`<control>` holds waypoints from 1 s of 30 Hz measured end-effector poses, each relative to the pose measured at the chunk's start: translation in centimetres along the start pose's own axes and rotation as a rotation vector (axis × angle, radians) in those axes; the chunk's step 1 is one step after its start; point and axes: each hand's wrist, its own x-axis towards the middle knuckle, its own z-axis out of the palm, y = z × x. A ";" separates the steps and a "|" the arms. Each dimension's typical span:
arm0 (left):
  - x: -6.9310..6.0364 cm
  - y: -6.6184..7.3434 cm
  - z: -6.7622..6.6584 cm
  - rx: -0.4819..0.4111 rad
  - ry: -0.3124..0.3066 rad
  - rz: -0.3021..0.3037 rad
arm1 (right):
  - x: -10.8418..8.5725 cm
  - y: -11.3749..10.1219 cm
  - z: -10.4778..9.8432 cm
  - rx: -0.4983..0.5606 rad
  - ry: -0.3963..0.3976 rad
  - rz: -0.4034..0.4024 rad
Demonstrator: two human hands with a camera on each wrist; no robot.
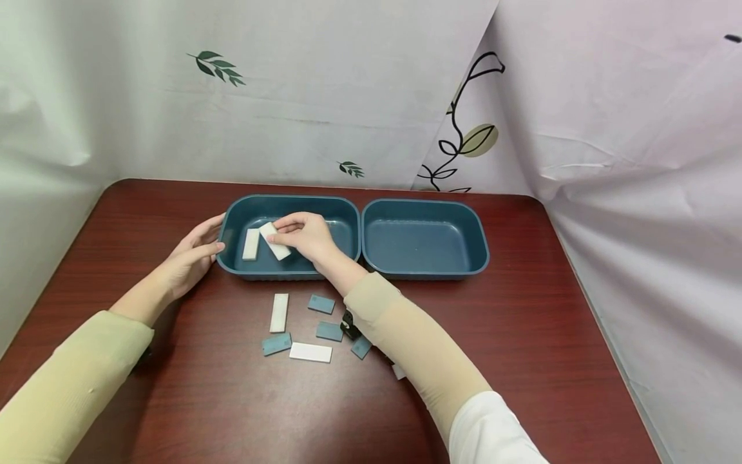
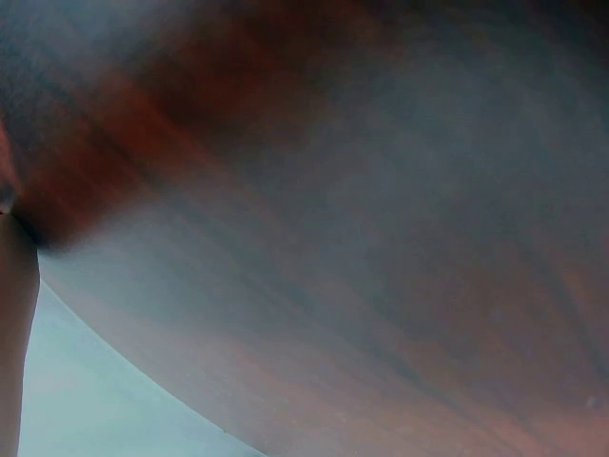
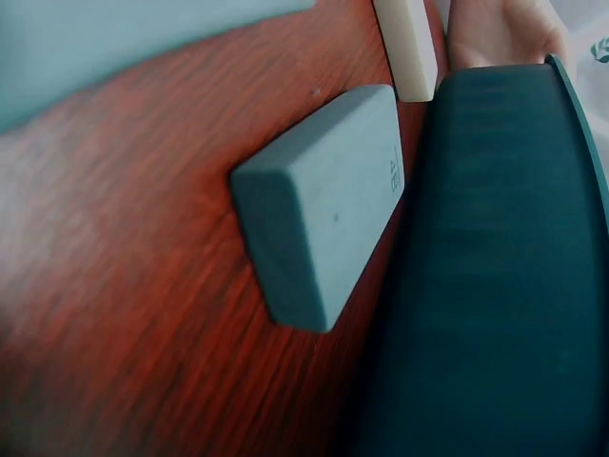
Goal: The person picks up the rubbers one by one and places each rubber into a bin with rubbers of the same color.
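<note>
White was what caught my eye, a slim held block pinched between the thumb and fingers of the right hand, within the walls of the left blue bin. Taking twelve o'clock as the table's far edge, its long axis ran from between ten and eleven to between four and five, the right hand coming at it from three. At its nine o'clock a second white block lay in the same bin, long axis almost twelve to six, so the two stood at a slant to each other. I couldn't tell whether they touched, or how high the held one was above the floor. Farther off, also around nine, the left hand had its thumb laid out to the rim and fingers extended along the bin's outer side. To my judgement, the angle between those blocks mattered most, with the right hand nearer.
</note>
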 end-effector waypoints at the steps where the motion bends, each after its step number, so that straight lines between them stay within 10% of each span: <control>1: 0.0 0.0 0.0 -0.003 0.000 0.000 | 0.1 -0.1 0.1 0.000 0.004 0.010; 30: 0.1 -0.2 0.0 -0.015 -0.003 0.021 | 2.2 -0.4 1.5 0.028 0.134 0.222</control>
